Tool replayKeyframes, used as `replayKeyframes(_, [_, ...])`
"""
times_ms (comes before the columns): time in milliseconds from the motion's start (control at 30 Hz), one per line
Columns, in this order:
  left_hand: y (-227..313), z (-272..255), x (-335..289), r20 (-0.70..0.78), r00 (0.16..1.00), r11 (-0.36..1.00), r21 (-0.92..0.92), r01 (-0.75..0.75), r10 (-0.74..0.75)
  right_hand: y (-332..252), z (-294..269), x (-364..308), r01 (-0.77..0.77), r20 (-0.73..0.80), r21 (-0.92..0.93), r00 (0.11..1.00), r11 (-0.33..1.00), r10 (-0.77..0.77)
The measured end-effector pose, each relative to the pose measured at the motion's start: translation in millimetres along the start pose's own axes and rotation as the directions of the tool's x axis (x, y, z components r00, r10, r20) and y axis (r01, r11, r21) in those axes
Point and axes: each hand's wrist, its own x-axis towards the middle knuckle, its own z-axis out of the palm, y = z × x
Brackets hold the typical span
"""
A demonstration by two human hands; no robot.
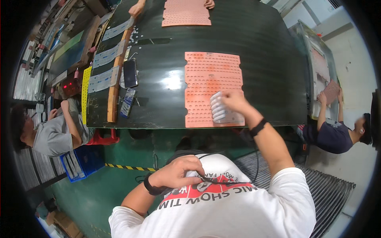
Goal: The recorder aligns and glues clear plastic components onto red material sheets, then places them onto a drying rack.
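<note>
On the dark table in front of me lies a salmon-pink board (pixel 200 87) with rows of small holes. My right hand (pixel 236 101) is over its near right part, fingers bent and pressed together at a white piece with several rounded lobes (pixel 218 108). That piece lies on the board, on a pale sheet (pixel 235 118). Whatever the fingertips pinch is hidden. Close to my chest, my left hand (pixel 178 172) is closed around a thin black cable (pixel 222 182), which runs across my white shirt.
A wooden bar (pixel 116 79) holds several pale sheets (pixel 104 79) at the left, with a phone (pixel 130 73) beside it. Across the table, another person's hands are near a second pink board (pixel 186 14). Seated people work at left (pixel 59 131) and right (pixel 337 135).
</note>
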Motion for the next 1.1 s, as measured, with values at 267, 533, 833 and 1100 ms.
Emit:
replayKeyframes(267, [1.3,6.9,44.2,0.275,0.961,0.996,0.078,-0.042,0.019,31.6,-189.4,-88.2,-0.069,-0.19,-0.074,0.98,0.995,0.054])
replayKeyframes(533, [8.8,-33.1,95.3,0.715,0.699,0.996,0.045,-0.071,0.018,-16.8,-252.3,-196.7,-0.392,-0.595,-0.589,0.802,0.707,-0.052])
replayKeyframes(833, [19.9,-43.0,103.9,0.974,0.224,0.99,-0.051,0.129,0.022,-155.9,-296.6,-371.9,-0.793,-0.856,-0.367,0.492,0.486,0.157])
replayKeyframes(1100, [63.5,44.5,105.6,0.874,-0.391,0.956,-0.241,0.168,0.289,-344.1,-238.1,-570.7,-0.931,-0.822,0.245,-0.052,0.27,0.568])
